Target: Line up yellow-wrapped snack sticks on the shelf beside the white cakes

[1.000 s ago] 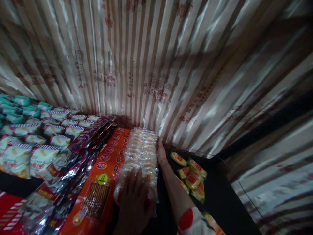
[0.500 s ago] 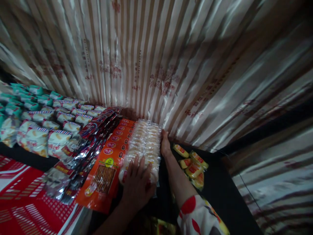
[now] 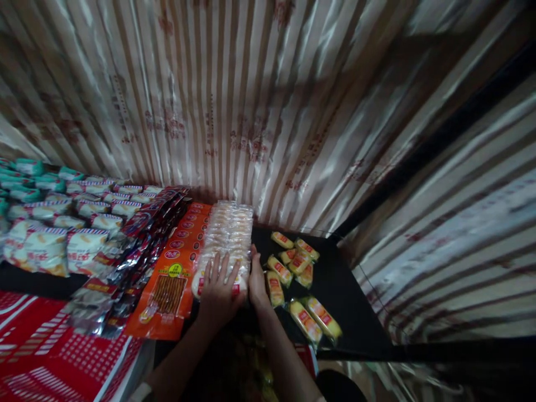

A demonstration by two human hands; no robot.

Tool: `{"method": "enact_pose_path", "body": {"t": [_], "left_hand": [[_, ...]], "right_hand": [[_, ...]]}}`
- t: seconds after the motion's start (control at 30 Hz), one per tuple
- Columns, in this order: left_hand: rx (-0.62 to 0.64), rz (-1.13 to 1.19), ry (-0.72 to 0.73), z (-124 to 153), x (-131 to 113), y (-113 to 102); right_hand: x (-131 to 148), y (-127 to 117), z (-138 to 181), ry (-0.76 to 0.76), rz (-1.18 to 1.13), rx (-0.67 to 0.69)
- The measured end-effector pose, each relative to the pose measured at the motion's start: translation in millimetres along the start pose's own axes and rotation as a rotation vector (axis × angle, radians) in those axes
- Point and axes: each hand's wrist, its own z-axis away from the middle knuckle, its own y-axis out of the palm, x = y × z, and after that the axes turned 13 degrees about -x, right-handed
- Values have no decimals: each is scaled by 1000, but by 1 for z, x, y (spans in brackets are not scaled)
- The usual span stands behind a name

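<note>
Two rows of clear-wrapped white rice crackers (image 3: 228, 229) lie on the black shelf, lapped one behind another toward the curtain. My left hand (image 3: 218, 287) rests on the front packs with its fingers spread. Along the right side of the rows my right hand (image 3: 257, 279) stands on edge, fingers stretched forward against the packs. Just left of the crackers is an overlapping row of orange snack packets (image 3: 170, 287) showing brown sticks. Right of my right hand, several small yellow wrapped cakes (image 3: 299, 262) are scattered on the shelf.
Dark red and silver packets (image 3: 144, 245), white snack bags (image 3: 86, 245) and green packs (image 3: 27, 181) stand in rows at the left. A red plastic basket (image 3: 71, 346) sits at the front left. Behind the black shelf (image 3: 355, 301) hangs a striped curtain (image 3: 251, 100); a dark pole (image 3: 402, 173) slants at the right.
My right hand has drawn back along the right side of the cracker rows toward me. My left hand stays on the front packs. The view has shifted right, showing more yellow cakes.
</note>
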Motion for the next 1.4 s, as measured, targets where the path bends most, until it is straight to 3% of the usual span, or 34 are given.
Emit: {"method": "enact_pose_path", "body": {"t": [0.13, 0.33, 0.57, 0.73, 1.03, 1.2, 1.4], "left_hand": [[-28, -11, 33, 4, 3, 7], [-8, -20, 68, 8, 5, 6], [3, -54, 58, 16, 1, -2], [-82, -145, -96, 31, -8, -3], [-113, -160, -182, 32, -16, 12], [-102, -120, -171, 33, -15, 10], [-87, -133, -171, 32, -15, 8]], "right_hand": [[5, 4, 3, -35, 58, 2], [26, -17, 13, -73, 95, -19], [19, -30, 17, -39, 80, 10], [20, -21, 5, -19, 71, 11], [9, 13, -64, 53, -69, 13], [17, 28, -58, 4, -124, 152], [18, 23, -57, 17, -85, 138]]}}
